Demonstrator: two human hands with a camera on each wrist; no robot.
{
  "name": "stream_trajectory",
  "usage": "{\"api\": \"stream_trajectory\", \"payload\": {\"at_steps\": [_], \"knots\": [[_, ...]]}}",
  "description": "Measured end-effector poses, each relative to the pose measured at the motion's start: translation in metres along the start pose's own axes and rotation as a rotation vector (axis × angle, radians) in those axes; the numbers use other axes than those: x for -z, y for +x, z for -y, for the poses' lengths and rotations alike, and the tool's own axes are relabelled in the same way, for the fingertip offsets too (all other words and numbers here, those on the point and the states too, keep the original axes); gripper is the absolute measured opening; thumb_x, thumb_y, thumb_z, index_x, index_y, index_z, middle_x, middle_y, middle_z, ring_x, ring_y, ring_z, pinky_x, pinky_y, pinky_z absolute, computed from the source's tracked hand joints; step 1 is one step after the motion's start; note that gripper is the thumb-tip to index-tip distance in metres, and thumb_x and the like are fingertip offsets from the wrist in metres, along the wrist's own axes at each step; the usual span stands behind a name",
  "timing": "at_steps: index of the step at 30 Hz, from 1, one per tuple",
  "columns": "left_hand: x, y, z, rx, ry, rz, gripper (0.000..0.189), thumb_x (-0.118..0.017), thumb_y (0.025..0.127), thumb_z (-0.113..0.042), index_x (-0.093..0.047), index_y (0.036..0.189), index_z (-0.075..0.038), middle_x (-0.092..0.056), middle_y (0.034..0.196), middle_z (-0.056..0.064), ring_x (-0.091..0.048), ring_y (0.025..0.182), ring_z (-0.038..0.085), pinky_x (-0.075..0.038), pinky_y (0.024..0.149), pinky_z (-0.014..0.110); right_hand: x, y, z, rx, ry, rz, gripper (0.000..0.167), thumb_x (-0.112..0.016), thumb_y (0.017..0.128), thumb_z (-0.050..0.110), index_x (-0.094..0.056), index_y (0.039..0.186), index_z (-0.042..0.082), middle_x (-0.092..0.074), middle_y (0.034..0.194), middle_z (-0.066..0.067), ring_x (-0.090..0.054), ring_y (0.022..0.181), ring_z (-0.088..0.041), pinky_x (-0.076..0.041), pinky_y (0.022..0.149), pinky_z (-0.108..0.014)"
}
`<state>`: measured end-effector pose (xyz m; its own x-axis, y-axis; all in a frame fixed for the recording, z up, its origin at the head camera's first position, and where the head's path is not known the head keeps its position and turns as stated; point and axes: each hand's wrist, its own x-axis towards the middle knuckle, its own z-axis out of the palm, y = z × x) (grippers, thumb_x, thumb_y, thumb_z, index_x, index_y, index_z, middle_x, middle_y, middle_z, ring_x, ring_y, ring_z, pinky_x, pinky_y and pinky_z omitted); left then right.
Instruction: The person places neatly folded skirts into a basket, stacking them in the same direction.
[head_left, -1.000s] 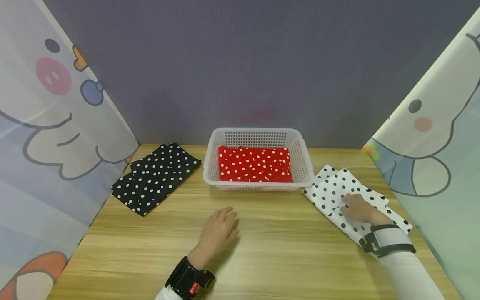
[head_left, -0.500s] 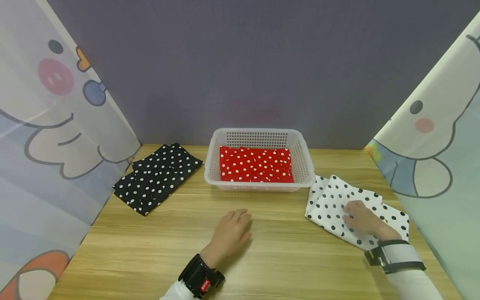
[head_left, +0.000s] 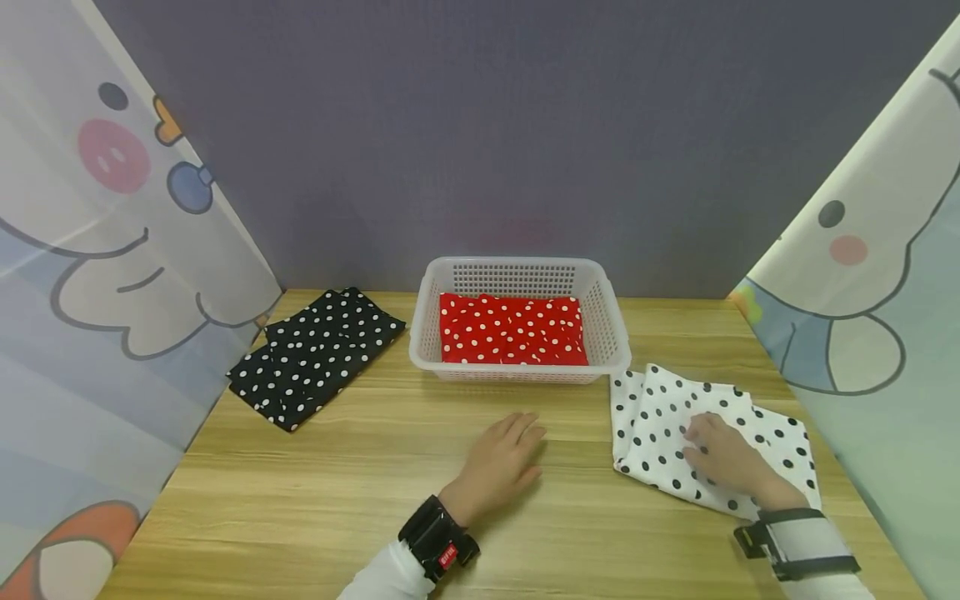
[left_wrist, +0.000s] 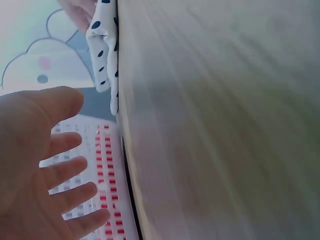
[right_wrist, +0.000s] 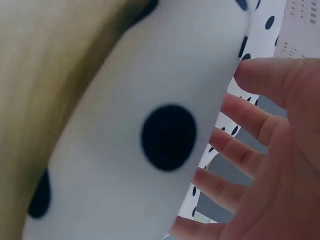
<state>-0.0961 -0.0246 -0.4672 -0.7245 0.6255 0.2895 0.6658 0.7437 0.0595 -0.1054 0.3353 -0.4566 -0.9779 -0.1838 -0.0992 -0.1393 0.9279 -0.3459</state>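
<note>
A folded white cloth with black dots lies at the right of the wooden table. My right hand rests on its middle, fingertips touching the fabric. Thumb and fingers look spread and fairly straight in the right wrist view, where a near fold of cloth hides the fingertips. My left hand hovers low over the table's middle, fingers relaxed and apart, holding nothing. In the left wrist view its palm and fingers appear before the basket's side.
Behind the hands stands a white plastic basket, with a red white-dotted cloth folded inside. At the left lies a folded black cloth with white dots. A grey panel closes the back, and printed cartoon sheets flank both sides.
The white cloth has slid toward me and turned under my right hand, its far edge now nearly level with the basket's front. My left hand has moved right, toward the cloth.
</note>
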Motion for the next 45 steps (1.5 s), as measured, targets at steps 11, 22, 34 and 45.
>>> {"api": "stream_trajectory", "payload": {"at_steps": [11,22,34,45], "knots": [[-0.002,0.029,-0.029,-0.118,0.067,0.048,0.073,-0.057,0.083,-0.053,-0.033,0.142,-0.017,-0.026,0.150,0.007,-0.030,0.134,0.026,-0.029,0.107,0.043,-0.009,-0.014,0.011,0.093,-0.071,-0.058,0.024,-0.068,0.076,0.013,-0.055,0.095,0.006,-0.053,0.104,-0.014,-0.056,0.092,-0.029,-0.050,0.076,-0.046],[-0.008,0.042,-0.055,-0.212,0.110,0.110,0.072,-0.042,0.087,-0.062,-0.028,0.145,-0.021,-0.022,0.152,0.000,-0.021,0.139,0.025,-0.024,0.110,0.042,-0.019,-0.024,0.033,0.194,-0.102,-0.134,0.029,-0.075,0.070,0.016,-0.056,0.091,0.012,-0.055,0.104,-0.011,-0.057,0.093,-0.028,-0.050,0.077,-0.045],[-0.004,0.048,-0.061,-0.231,0.129,0.206,0.065,-0.044,0.086,-0.062,-0.042,0.136,-0.022,-0.039,0.141,-0.003,-0.034,0.132,0.018,-0.027,0.109,0.036,-0.027,-0.026,0.058,0.276,-0.089,-0.164,0.032,-0.076,0.069,0.019,-0.058,0.095,0.015,-0.057,0.111,-0.013,-0.057,0.100,-0.033,-0.049,0.082,-0.048],[0.001,0.046,-0.056,-0.190,0.134,0.301,0.056,-0.048,0.084,-0.062,-0.055,0.121,-0.021,-0.050,0.131,-0.004,-0.045,0.122,0.014,-0.033,0.105,0.031,-0.030,-0.026,0.063,0.286,-0.117,-0.155,0.045,-0.076,0.071,0.022,-0.059,0.112,0.011,-0.056,0.120,-0.015,-0.055,0.108,-0.034,-0.046,0.088,-0.050]]}}
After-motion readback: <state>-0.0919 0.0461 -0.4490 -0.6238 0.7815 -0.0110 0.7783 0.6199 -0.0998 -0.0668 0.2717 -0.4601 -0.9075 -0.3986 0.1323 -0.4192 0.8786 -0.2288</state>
